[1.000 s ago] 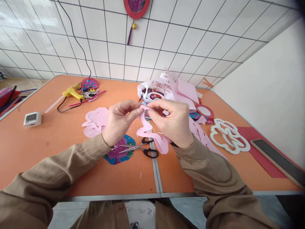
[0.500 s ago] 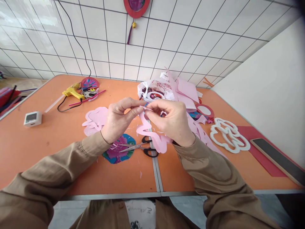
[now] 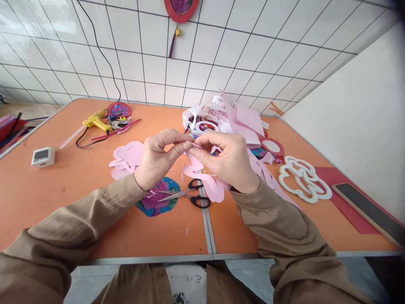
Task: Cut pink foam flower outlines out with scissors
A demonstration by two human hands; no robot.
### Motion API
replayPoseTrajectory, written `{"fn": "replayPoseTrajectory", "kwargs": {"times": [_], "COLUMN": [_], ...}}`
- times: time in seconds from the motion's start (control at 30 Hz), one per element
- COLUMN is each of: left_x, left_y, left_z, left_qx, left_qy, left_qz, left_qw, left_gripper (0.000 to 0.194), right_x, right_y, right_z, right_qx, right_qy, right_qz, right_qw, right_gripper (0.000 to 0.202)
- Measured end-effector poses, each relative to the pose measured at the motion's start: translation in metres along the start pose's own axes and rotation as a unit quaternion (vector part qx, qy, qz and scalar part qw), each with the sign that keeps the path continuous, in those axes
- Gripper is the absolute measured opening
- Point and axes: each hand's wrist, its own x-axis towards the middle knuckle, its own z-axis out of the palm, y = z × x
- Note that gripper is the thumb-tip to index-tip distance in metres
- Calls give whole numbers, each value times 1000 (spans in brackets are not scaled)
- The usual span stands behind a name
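Note:
In the head view my left hand (image 3: 161,158) and my right hand (image 3: 229,158) meet fingertip to fingertip over the middle of the table. Both pinch the upper end of a wavy pink paper strip (image 3: 213,189), whose loose part hangs below my right hand. The pinched edge is mostly covered by my fingers. Under the strip lie open scissors (image 3: 182,194) with black handles, their blades across a round blue fabric piece with a purple flower (image 3: 156,207). Beside my left wrist rest pink cloud-shaped cutouts (image 3: 128,156).
At the left are a yellow glue gun (image 3: 96,121) and a small white box (image 3: 43,157). A plastic bag (image 3: 205,116) and folded pink sheets (image 3: 248,120) stand at the back. White cloud-shaped frames (image 3: 305,179) and a dark phone-like slab (image 3: 370,213) lie right.
The hanging pink strip has shifted slightly to the right, and my right fingers have moved a little along its pinched end. The things on the table stay put.

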Motion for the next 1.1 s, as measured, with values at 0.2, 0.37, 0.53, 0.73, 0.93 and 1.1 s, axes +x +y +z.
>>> {"fn": "replayPoseTrajectory", "kwargs": {"times": [0.2, 0.37, 0.53, 0.73, 0.93, 1.1], "left_x": [4, 16, 19, 12, 13, 9], "left_y": [4, 12, 18, 20, 19, 13], "left_z": [-3, -18, -20, -9, -8, -8], "left_qx": [15, 48, -107, -235, -238, -211], "left_qy": [-22, -61, -233, -247, -261, -208], "left_qz": [-5, -147, -379, -425, -418, -347], "left_qw": [1000, 986, 889, 838, 837, 890], "left_gripper": [24, 64, 67, 38, 36, 36], "right_x": [-1, 2, 10, 12, 12, 12], "right_y": [-1, 7, 14, 16, 16, 7], "right_z": [0, -10, -19, -26, -33, -43], "right_qx": [-18, -78, -164, -161, -185, -176], "right_qy": [-2, -13, -57, -147, -164, -100], "right_qz": [-32, -145, -243, -194, -178, -209], "right_qw": [999, 986, 954, 956, 953, 957], "right_gripper": [22, 19, 26, 24, 19, 6]}}
